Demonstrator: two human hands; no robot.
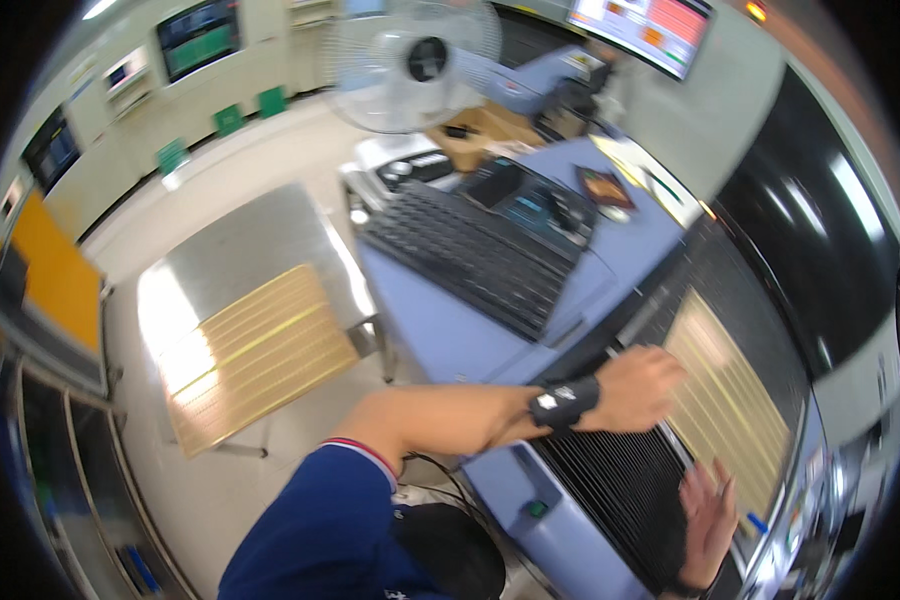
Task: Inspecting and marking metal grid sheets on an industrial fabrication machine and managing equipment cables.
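A flat gold-coloured panel (727, 395) with pale stripes lies at the right on a dark machine bed with black ribbed rollers (620, 490). My left hand (638, 388), with a black band on its wrist, is at the panel's left edge. Its fingers look curled together; blur and the hand itself hide what they hold, if anything. By the panel's near left corner is my right hand (708, 515), its fingers spread and nothing in them. Whether its fingertips touch the panel I cannot tell.
Left of me, a second gold striped panel (260, 355) rests on a steel table (240, 245). A blue-grey desk (410, 275) ahead carries a black keyboard (470, 255). Behind it stand a fan (410, 60) and a screen (645, 30). A dark glossy cover (820, 220) rises at the right.
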